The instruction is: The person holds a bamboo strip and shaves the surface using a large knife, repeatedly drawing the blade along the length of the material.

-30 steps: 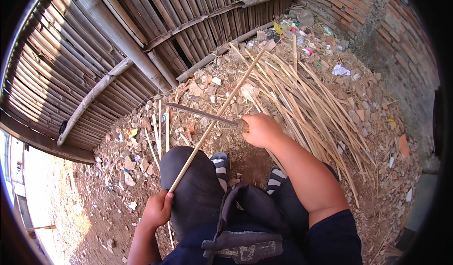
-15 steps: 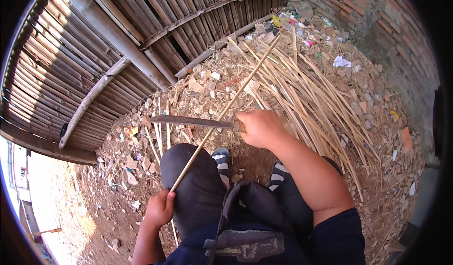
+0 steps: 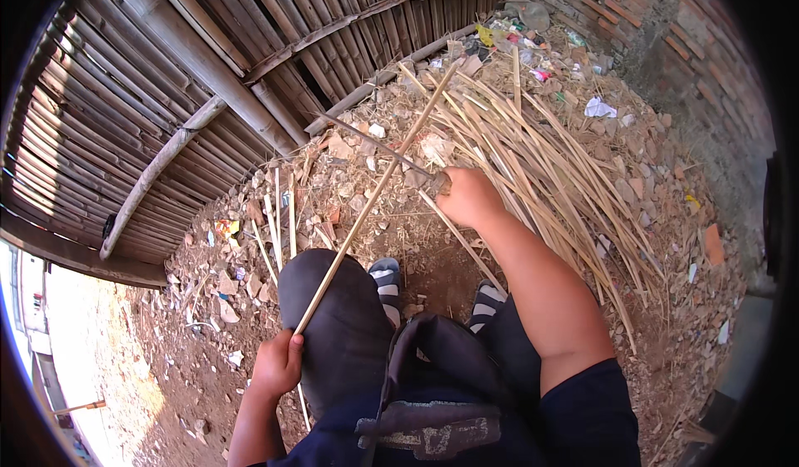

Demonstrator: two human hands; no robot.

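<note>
My left hand [image 3: 277,365] is closed round the near end of a long bamboo strip [image 3: 362,215]. The strip leans across my left knee and slants away to the upper right. My right hand [image 3: 468,198] grips the handle of a long knife [image 3: 372,141], whose narrow blade points to the upper left and crosses the strip beyond its middle. I cannot tell whether the blade touches it. Right of my right hand lies a loose pile of bamboo strips [image 3: 553,176] on the ground.
A bamboo slat wall [image 3: 179,76] stands at the left and far side, a brick wall [image 3: 707,92] at the right. Rubble and litter cover the ground, with a white scrap [image 3: 599,107] beyond the pile. A few upright strips [image 3: 279,217] stand left of my knee.
My right hand has moved away from me and slightly right, carrying the knife farther up the strip. The blade has turned edge-on, its tip pointing farther away. The strip's far end has swung left.
</note>
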